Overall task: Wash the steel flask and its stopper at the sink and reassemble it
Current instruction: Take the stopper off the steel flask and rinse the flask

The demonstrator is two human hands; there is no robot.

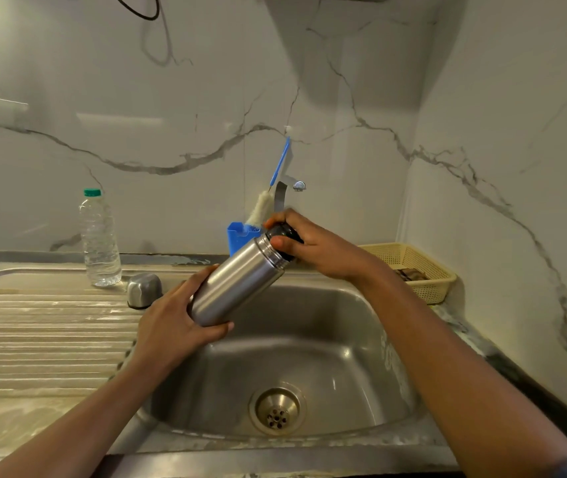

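Marble-veined wall ahead, steel sink [354, 305] right below me, ribbed drainboard [44, 326] off to the left. From the head view, the one view on offer: I've got the steel flask [237, 281] tilted over the basin, base low and toward me, mouth up toward the tap [285, 191].

My left hand [171, 322] wraps its fingers round the flask's base, and my right hand [313, 250] curls round the black stopper [284, 232] seated in the neck. The flask's steel cap [144, 289] stands upside-down-cup fashion on the drainboard, near a plastic water bottle [99, 239].

No water runs from the tap and the basin looks dry, so I judge the washing hasn't begun. The cap is off and the stopper is next. Which way I'm twisting, I can't tell. The bottle brush [261, 208] waits in its blue holder [239, 236]. Left to do: scrub, rinse, reassemble.
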